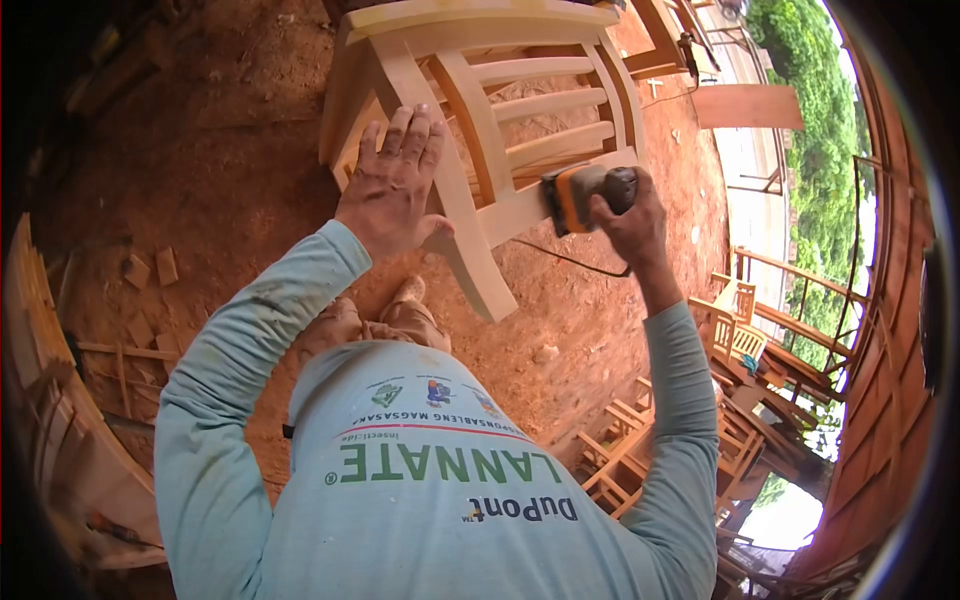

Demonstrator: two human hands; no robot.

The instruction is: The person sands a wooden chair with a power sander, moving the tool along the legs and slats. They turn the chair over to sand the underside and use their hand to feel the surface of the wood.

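A pale, unfinished wooden chair [468, 232] with a slatted section lies tipped on the ground ahead of me. My left hand [393, 187] rests on one of its long side pieces, palm down with the fingers stretched out. In my right hand [640, 225] is an orange and black electric sander [574, 199], gripped by its dark rounded top. The sander's pad meets the flat rail at the right end of the slats. A dark power cord [572, 258] trails below the tool. The pad's underside is hidden.
Reddish bare earth [240, 120] surrounds the chair. Small wood offcuts [166, 266] lie at the left. More wooden chair frames [625, 440] stand at the lower right. A flat brown board [748, 106] lies at the upper right, near green foliage [800, 50].
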